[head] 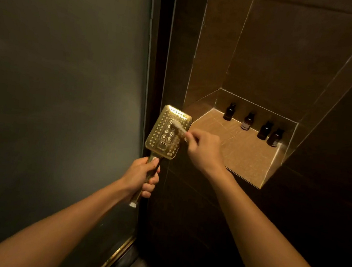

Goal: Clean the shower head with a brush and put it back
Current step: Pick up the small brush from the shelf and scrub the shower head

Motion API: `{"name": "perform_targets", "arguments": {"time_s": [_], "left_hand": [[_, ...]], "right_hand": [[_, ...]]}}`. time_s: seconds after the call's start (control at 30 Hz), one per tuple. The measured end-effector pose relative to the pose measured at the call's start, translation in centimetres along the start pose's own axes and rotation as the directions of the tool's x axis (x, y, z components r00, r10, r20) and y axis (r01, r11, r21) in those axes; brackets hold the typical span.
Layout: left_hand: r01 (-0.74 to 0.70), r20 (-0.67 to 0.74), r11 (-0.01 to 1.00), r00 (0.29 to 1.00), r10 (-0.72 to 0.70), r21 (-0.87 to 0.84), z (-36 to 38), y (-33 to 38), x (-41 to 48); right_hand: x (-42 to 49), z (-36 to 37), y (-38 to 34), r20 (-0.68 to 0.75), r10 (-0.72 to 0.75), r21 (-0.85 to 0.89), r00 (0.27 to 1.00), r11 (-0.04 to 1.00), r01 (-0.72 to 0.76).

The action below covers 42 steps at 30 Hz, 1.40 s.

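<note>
The left hand is wrapped tight round the handle of the gold shower head, fingers curled fully about the stem and thumb laid up along it, holding the head upright in the air with its nozzle face turned toward the person. The head sits just in front of the dark tiled corner, beside the frosted glass panel and level with the wall niche.

The right hand is closed in a pinch on a small pale brush, fingers bunched over its handle. The brush's bristle end lies against the upper right part of the nozzle face; it looks blurred.

In the niche behind the right hand stand four small dark bottles in a loose row near the back wall, well apart from both hands.
</note>
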State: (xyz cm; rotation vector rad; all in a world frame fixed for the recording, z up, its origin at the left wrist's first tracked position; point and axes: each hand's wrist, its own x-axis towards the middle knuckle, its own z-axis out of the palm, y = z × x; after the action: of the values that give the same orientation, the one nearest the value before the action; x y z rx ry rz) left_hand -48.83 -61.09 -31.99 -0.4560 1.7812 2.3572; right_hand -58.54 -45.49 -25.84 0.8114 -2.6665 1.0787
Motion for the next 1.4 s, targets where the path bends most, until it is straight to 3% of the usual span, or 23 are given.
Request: {"name": "perform_targets", "arguments": {"time_s": [0.1, 0.2, 0.33, 0.43, 0.57, 0.67, 0.77, 0.9, 1.0, 1.23, 1.33, 1.4], "left_hand": [[0.000, -0.017, 1.000, 1.000, 0.000, -0.004, 0.0, 0.0, -0.1], [-0.013, -0.011, 1.000, 1.000, 0.013, 0.011, 0.0, 0.1, 0.1], [-0.009, -0.013, 1.000, 1.000, 0.009, -0.006, 0.0, 0.0, -0.1], [-0.014, -0.007, 1.000, 1.000, 0.014, 0.006, 0.1, 0.1, 0.0], [0.002, -0.015, 1.000, 1.000, -0.002, 0.000, -0.1, 0.0, 0.1], [0.001, 0.001, 1.000, 1.000, -0.001, 0.006, -0.2, 0.1, 0.2], [0.003, 0.008, 0.999, 1.000, -0.003, -0.036, -0.1, 0.3, 0.2], [0.006, 0.036, 0.999, 0.999, -0.004, -0.051, 0.0, 0.6, 0.1], [0.031, 0.047, 0.998, 0.998, -0.028, -0.058, 0.1, 0.7, 0.1], [0.033, 0.059, 0.996, 0.998, -0.028, -0.081, 0.4, 1.3, 0.6], [0.033, 0.065, 0.995, 0.998, -0.027, -0.098, 0.4, 1.4, 0.7], [0.035, 0.071, 0.995, 0.997, -0.029, -0.092, 0.6, 1.4, 0.7]], "right_hand": [[-0.3, 0.4, -0.4, 0.070, -0.056, -0.061, 0.996, 0.996, 0.060], [0.2, 0.0, 0.0, -0.046, 0.031, 0.018, 0.998, 0.999, -0.030], [-0.3, 0.3, -0.7, 0.100, -0.060, -0.055, 0.993, 0.996, 0.065], [0.7, -0.4, -0.1, -0.037, 0.023, 0.005, 0.999, 1.000, -0.023], [-0.1, 0.1, -0.4, 0.108, -0.080, -0.090, 0.991, 0.992, 0.090], [0.4, -0.4, 0.2, -0.009, 0.026, -0.013, 1.000, 1.000, -0.026], [-0.4, -0.2, 0.1, 0.128, -0.052, -0.090, 0.990, 0.994, 0.064], [-1.6, -0.5, 0.9, 0.071, 0.009, -0.013, 0.997, 1.000, -0.008], [-2.8, -0.3, 1.3, 0.140, -0.010, -0.056, 0.990, 0.998, 0.018], [-3.7, -1.1, 1.8, 0.119, 0.063, 0.021, 0.991, 0.998, -0.066], [-4.4, -1.0, 2.2, 0.219, 0.068, -0.019, 0.973, 0.998, -0.065], [-4.5, -1.3, 2.7, 0.229, 0.126, 0.075, 0.965, 0.986, -0.147]]}}
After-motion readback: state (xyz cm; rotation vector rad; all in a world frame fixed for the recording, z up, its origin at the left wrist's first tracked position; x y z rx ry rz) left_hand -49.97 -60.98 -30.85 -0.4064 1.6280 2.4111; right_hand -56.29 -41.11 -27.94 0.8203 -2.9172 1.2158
